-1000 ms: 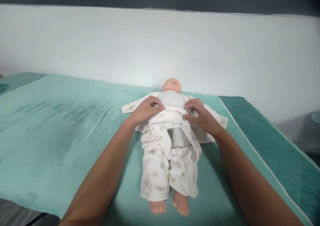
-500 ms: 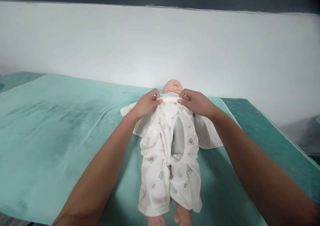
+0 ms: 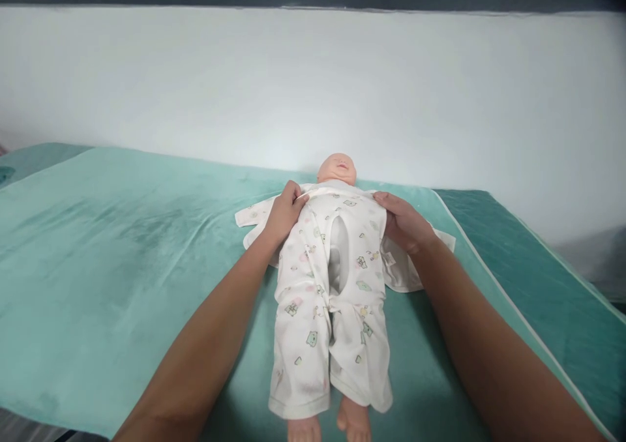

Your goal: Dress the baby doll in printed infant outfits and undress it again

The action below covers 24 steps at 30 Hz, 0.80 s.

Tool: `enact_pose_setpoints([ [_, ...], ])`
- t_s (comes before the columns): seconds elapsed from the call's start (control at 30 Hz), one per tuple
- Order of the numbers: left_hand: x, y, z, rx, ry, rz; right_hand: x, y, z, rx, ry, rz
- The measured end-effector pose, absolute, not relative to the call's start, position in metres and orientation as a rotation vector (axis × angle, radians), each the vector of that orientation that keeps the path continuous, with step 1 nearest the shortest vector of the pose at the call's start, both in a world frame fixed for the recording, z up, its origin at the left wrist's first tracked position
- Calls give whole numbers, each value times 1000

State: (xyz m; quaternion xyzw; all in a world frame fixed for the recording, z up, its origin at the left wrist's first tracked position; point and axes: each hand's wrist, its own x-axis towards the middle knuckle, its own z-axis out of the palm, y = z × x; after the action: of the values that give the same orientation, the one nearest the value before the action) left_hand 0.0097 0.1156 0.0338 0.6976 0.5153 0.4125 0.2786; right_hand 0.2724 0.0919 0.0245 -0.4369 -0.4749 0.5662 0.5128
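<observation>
A baby doll (image 3: pixel 336 168) lies on its back on a teal blanket (image 3: pixel 122 246), head toward the wall, bare feet near the bottom edge. It wears white printed trousers (image 3: pixel 313 324) pulled up to its chest, with an open slit down the middle. My left hand (image 3: pixel 283 214) is closed on the trousers' waistband at the doll's left-hand side. My right hand (image 3: pixel 403 223) grips the waistband at the other side. An open white printed top (image 3: pixel 415 266) spreads out under the doll.
A white wall (image 3: pixel 313 90) rises just behind the doll's head. A darker teal mat (image 3: pixel 538 285) lies to the right, its edge running diagonally. The blanket stretches wide to the left.
Both hands have pulled the trousers' waistband from the doll's belly up to its chest, then slid apart to the doll's sides.
</observation>
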Motion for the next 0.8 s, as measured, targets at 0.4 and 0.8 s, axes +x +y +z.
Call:
enact_pose_setpoints([
  [0.4, -2, 117, 19, 1849, 1513, 930, 283, 68, 26, -1249, -1324, 1311],
  [0.8, 2, 101, 31, 1850, 1527, 920, 255, 65, 17, -1814, -1528, 388],
])
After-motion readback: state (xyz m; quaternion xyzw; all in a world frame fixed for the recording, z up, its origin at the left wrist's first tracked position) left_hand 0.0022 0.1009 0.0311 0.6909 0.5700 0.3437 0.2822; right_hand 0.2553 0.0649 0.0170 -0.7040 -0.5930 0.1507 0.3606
